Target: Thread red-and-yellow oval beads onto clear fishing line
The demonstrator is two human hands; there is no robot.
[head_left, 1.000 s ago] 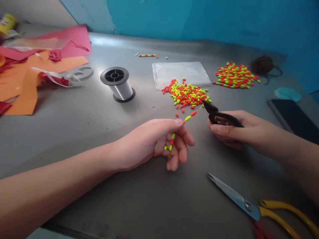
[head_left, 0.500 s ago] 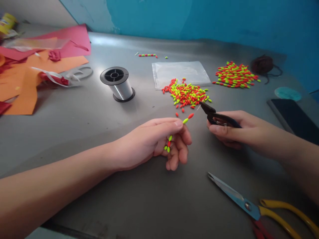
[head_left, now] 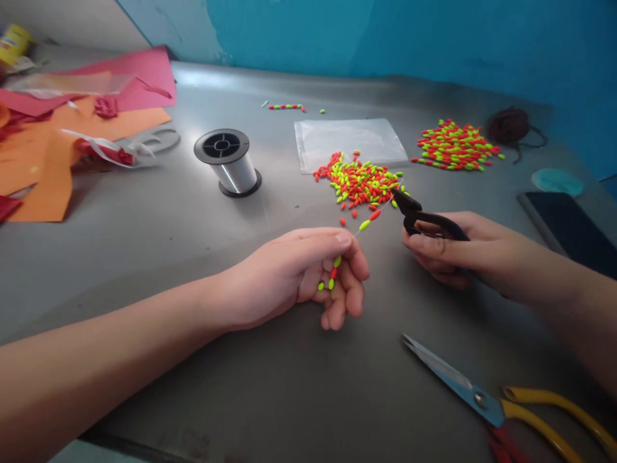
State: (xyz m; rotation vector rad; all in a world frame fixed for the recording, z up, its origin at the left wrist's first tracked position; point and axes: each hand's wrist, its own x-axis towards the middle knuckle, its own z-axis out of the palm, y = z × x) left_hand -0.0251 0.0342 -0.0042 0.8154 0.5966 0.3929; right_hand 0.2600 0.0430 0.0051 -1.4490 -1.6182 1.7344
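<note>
My left hand (head_left: 294, 260) pinches a thin clear line strung with green and red beads (head_left: 365, 225) between thumb and forefinger. Several beads of the strand hang at the palm; one green and one red bead sit beyond the fingertips, towards the pliers. In my right hand (head_left: 465, 247) are black-handled pliers (head_left: 409, 204), fingers wrapped round the grips. The pliers' dark jaws are at the line's far end, just in front of a loose heap of red and green beads (head_left: 361, 180). Whether the jaws bite the line I cannot tell.
A spool of clear line (head_left: 236, 170) stands left of the heap. Behind are a plastic bag (head_left: 349, 135) and a short bead row (head_left: 285, 107). To the right lie another bead pile (head_left: 456, 148), dark yarn (head_left: 508, 125) and a phone (head_left: 566, 225). Scissors (head_left: 465, 386) lie in front; coloured sheets (head_left: 53, 186) left.
The strand has slid up and right through my left fingers, bringing its beads nearer the pliers. My right hand with the pliers has shifted slightly right and up. My left hand barely moved.
</note>
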